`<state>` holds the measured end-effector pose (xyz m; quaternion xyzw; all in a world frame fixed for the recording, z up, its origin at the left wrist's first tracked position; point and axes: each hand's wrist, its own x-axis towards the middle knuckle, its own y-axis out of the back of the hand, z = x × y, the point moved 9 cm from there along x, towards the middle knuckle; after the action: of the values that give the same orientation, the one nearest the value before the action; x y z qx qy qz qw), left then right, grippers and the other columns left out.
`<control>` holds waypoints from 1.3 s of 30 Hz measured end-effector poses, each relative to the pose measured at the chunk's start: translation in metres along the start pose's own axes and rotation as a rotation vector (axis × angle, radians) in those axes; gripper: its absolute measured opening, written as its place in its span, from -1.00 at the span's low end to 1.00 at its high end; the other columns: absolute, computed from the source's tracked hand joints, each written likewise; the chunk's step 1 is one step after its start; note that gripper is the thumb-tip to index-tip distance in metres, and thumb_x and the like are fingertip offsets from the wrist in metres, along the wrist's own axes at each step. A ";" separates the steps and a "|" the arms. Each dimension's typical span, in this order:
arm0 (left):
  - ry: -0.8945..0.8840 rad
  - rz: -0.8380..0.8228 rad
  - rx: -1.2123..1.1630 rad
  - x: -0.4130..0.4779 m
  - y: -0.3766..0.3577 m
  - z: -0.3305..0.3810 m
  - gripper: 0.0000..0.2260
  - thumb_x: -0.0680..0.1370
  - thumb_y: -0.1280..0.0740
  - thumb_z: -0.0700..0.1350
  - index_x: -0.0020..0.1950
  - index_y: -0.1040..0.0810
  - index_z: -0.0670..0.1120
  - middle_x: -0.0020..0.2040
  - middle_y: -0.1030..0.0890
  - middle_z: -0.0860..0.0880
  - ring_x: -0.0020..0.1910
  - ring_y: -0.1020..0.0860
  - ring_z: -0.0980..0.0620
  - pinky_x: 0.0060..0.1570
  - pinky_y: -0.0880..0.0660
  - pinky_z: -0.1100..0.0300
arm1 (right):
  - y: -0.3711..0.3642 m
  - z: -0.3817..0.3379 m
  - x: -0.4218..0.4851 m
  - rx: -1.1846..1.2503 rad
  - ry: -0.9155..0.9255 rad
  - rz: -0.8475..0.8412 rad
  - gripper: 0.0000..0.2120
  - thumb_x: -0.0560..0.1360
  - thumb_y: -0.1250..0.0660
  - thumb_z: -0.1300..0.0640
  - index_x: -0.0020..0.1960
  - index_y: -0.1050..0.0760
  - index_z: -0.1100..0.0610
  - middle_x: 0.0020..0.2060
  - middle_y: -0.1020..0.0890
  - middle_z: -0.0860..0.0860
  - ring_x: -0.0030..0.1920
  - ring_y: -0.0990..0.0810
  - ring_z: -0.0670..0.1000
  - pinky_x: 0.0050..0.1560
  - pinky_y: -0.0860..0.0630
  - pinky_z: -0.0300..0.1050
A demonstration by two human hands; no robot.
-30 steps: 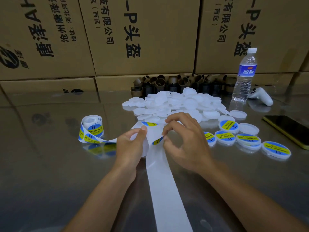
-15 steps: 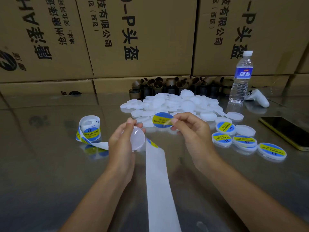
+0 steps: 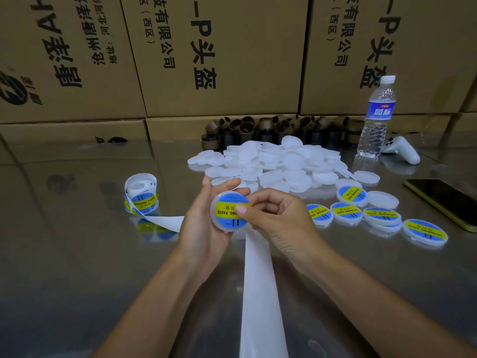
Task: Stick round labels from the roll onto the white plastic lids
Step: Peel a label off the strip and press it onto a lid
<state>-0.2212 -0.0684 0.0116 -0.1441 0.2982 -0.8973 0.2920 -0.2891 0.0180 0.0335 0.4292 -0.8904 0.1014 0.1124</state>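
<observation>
1 wide-angle head camera looks forward and down, close over left hand (image 3: 202, 229) and right hand (image 3: 282, 224), toward boxes (image 3: 227, 73).

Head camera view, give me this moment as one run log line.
step: applying label | left hand: holds lid | right hand: thumb presses label on lid | done: labelled lids at right
</observation>
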 end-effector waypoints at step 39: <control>-0.082 -0.159 0.140 -0.003 -0.014 -0.003 -0.70 0.45 -0.26 -0.15 0.15 -0.56 -0.17 0.03 -0.67 -0.17 0.09 -0.63 -0.13 0.11 -0.57 0.13 | 0.006 -0.012 -0.006 -0.368 0.224 0.183 -0.77 0.38 -0.46 0.21 -0.32 -0.47 -0.02 -0.49 -0.50 -0.15 -0.43 -0.46 -0.20 -0.37 -0.41 -0.38</control>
<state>-0.2260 -0.0559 0.0177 -0.1831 0.2101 -0.9296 0.2413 -0.2888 0.0300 0.0425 0.3051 -0.9111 -0.0060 0.2771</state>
